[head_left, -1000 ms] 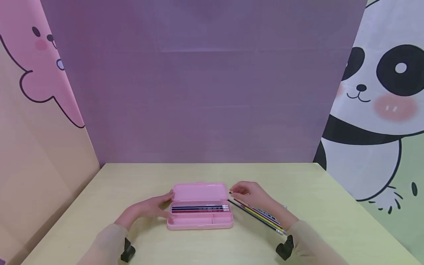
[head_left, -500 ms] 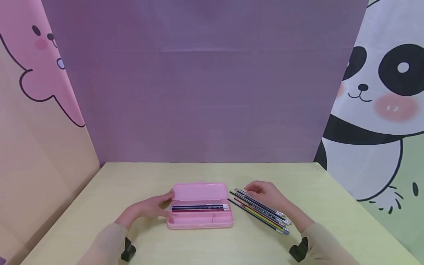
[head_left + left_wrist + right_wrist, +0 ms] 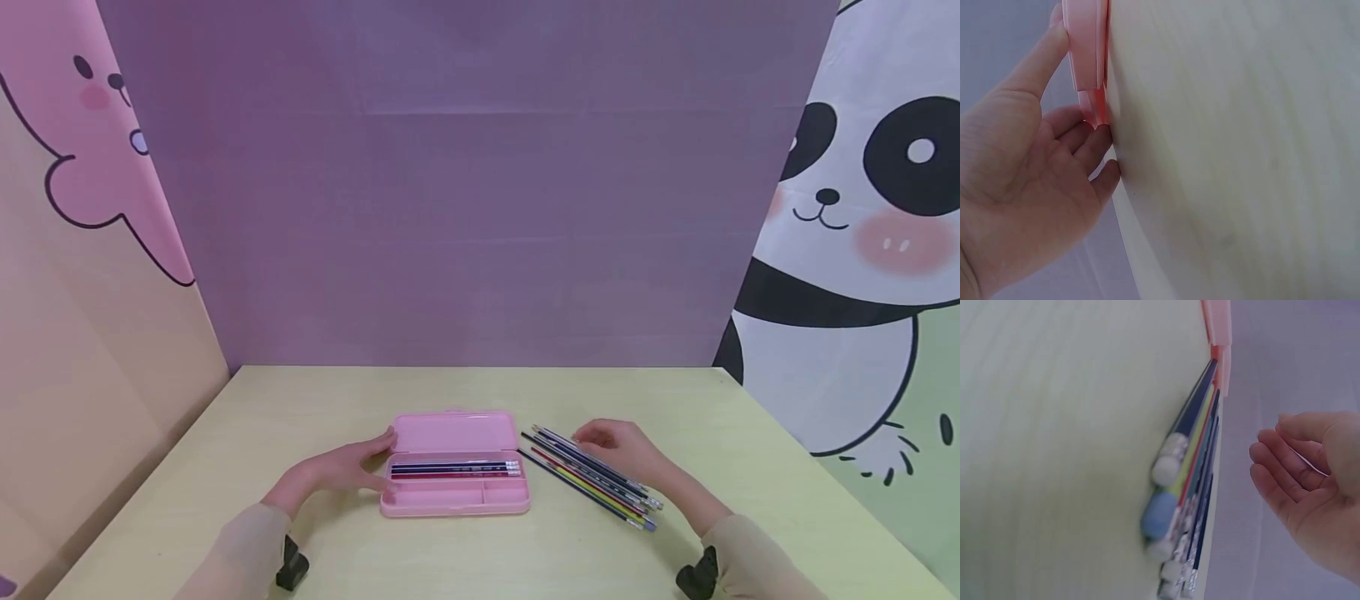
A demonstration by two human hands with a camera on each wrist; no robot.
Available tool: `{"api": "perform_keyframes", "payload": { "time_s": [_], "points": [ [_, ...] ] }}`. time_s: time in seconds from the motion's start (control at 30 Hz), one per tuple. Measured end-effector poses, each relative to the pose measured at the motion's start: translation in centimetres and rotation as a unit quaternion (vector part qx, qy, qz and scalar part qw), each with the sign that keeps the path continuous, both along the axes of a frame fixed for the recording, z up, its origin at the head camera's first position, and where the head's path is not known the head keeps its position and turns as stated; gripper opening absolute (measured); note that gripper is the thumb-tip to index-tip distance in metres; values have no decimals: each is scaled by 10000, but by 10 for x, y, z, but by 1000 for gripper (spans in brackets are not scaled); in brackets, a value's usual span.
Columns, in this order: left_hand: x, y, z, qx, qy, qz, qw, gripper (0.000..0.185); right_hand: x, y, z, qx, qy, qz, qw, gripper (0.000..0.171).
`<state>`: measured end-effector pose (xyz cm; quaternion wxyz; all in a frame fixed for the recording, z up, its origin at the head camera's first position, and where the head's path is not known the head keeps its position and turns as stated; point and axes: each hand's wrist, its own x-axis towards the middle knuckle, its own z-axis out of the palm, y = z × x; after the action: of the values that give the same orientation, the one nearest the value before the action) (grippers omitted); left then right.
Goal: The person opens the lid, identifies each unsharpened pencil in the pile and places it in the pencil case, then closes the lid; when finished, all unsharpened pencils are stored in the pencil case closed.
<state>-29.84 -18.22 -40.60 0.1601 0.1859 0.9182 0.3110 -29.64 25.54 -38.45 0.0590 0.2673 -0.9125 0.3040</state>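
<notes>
Left hand (image 3: 341, 468) is laid against the left end of the pink pencil case (image 3: 454, 463): thumb at the raised lid's corner, fingers curled round the tray's lower left corner, so the case is gripped at that end; in the left wrist view the pink edge (image 3: 1088, 62) is seen between thumb and fingertips. Right hand (image 3: 624, 450) is held just beyond the far side of the loose pencils (image 3: 592, 475), fingers relaxed and lightly curved, nothing gripped; in the right wrist view the hand (image 3: 1310, 487) is seen apart from the bundle (image 3: 1188, 487), a gap showing between them. The case is lying open on the bench (image 3: 315, 400), near centre, lid tipped back toward the rear wall. A few dark pencils (image 3: 454, 470) are laid lengthwise in the long upper compartment of the tray, eraser ends to the right; two smaller compartments are seen along the front. The loose pencils are lying just right of the case, fanned diagonally, tips toward the case's far right corner, eraser ends toward the person; blue, yellow, red and dark barrels can be made out. Beige sleeves are worn on both forearms, with a black camera mount at each wrist. Behind the bench a purple backdrop (image 3: 465, 183) is set, flanked by a pink cartoon panel (image 3: 90, 150) on the left and a panda panel (image 3: 862, 217) on the right.
</notes>
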Motion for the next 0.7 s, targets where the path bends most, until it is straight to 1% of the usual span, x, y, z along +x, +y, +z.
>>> {"api": "perform_keyframes", "payload": {
  "time_s": [0.17,0.4,0.57,0.7],
  "points": [
    [-1,0,1,-23,-25,11,10000,99,1,5,-4,63,-213,1,9998,19],
    [-1,-1,1,-9,-49,-7,10000,98,3,14,-11,375,-275,50,9989,14],
    [0,-1,1,12,-41,-21,10000,98,4,20,-13,456,-371,137,9982,13],
    [1,0,2,39,-13,-44,10000,98,4,23,-14,487,-461,102,9977,11]
  ]
}}
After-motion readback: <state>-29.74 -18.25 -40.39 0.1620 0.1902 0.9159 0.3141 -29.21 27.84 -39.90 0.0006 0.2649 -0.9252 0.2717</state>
